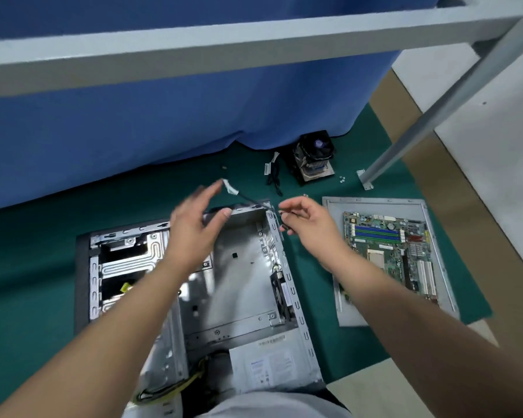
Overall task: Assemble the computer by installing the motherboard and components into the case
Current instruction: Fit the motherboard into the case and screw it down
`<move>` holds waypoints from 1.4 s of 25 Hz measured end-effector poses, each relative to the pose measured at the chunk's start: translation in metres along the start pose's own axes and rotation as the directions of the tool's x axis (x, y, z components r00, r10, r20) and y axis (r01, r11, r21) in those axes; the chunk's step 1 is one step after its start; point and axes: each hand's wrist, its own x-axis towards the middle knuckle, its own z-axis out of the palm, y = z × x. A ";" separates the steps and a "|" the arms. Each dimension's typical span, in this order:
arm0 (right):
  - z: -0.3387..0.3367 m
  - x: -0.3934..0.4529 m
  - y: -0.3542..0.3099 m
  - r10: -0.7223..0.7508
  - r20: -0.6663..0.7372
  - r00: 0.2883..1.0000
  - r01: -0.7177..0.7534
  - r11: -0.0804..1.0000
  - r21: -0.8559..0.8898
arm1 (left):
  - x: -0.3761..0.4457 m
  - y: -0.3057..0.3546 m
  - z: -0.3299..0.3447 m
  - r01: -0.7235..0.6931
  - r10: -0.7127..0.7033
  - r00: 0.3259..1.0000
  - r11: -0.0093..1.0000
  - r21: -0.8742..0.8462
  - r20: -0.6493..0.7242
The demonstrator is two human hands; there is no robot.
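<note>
Both hands hover over the far end of the open computer case [242,267], which lies flat under the forearms on the green mat [314,297]. The left hand [194,224] is blurred, fingers spread, beside a black cable [248,200] with a white tag. The right hand [308,218] pinches that cable's dark connector end. The motherboard [390,248] rests on a grey panel [435,303] just right of the right hand; the cooler [313,156] sits beyond the hands.
</note>
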 end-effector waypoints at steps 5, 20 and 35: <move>0.017 -0.052 0.016 0.056 0.077 0.995 -0.058 0.998 0.014 | -0.068 0.012 0.016 0.202 -0.271 0.961 0.825 -0.527 -0.056; 0.039 -0.094 0.033 0.120 0.170 0.978 -0.093 0.983 -0.161 | -0.138 0.034 0.014 0.112 -0.154 0.973 0.967 -0.228 -0.174; 0.002 -0.079 0.052 -0.113 -0.005 0.994 0.102 0.914 -0.393 | -0.127 0.005 0.042 -0.017 -0.099 0.961 0.912 0.411 0.259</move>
